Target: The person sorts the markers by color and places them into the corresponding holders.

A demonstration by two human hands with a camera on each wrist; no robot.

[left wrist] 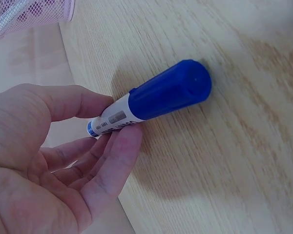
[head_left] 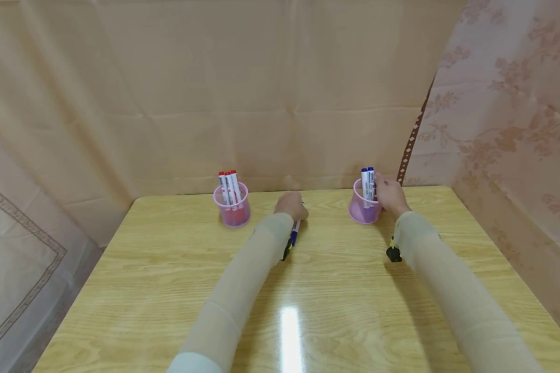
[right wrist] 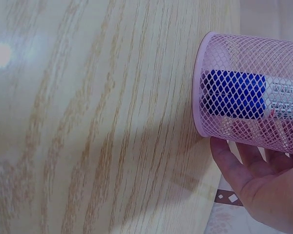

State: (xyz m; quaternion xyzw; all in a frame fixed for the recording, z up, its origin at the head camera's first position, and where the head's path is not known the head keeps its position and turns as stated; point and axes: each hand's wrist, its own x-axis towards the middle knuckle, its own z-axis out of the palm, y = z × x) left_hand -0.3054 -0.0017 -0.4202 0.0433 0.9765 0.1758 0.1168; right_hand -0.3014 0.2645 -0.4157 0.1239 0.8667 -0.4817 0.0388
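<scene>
My left hand [head_left: 291, 205] pinches a blue marker [left wrist: 168, 90] between thumb and fingers. The marker is white-bodied, its blue cap pointing down close to the wooden tabletop. At the back right, my right hand [head_left: 392, 197] holds the side of a pink mesh pen cup [head_left: 364, 211]. Through the mesh in the right wrist view, fingers show behind the cup [right wrist: 244, 131]. Blue markers [head_left: 368, 182] stand in this cup, their large blue caps [right wrist: 237, 93] at the bottom. Left of my left hand, a second pink mesh cup [head_left: 235, 216] contains several red markers [head_left: 230, 187].
The wooden table [head_left: 191, 290] reaches back to a beige curtain [head_left: 261, 93]. A patterned cloth [head_left: 518, 103] hangs along the right side. Under each wrist sits a small black device; the right one [head_left: 394, 254] shows near the sleeve.
</scene>
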